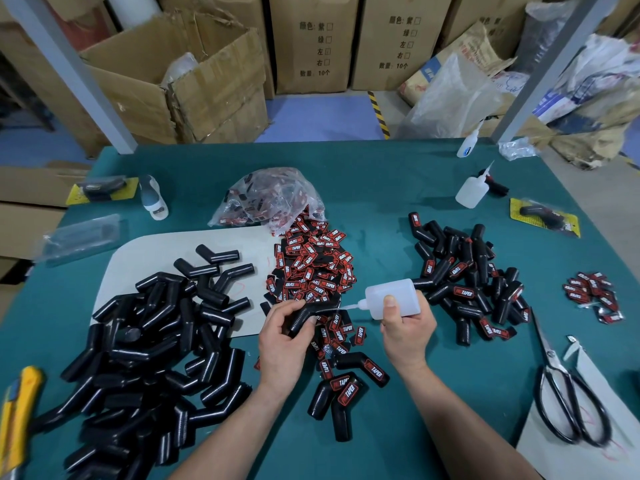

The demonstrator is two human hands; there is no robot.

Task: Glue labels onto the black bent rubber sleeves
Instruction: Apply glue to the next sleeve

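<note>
Black bent sleeve [304,318], gripped in left hand [282,336]. Glue bottle [394,296], held in right hand [407,329], nozzle at sleeve. Unlabelled sleeve heap [145,341] left, label pile [311,271] centre, labelled sleeves [467,282] right, scissors [568,403]; green worktop [381,188].

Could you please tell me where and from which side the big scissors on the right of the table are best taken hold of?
Probably by the black handle loops of the scissors, coming from the near side: the loops lie flat and toward the person, while the blades point away. The right hand is nearest, but it now holds the glue bottle.
</note>
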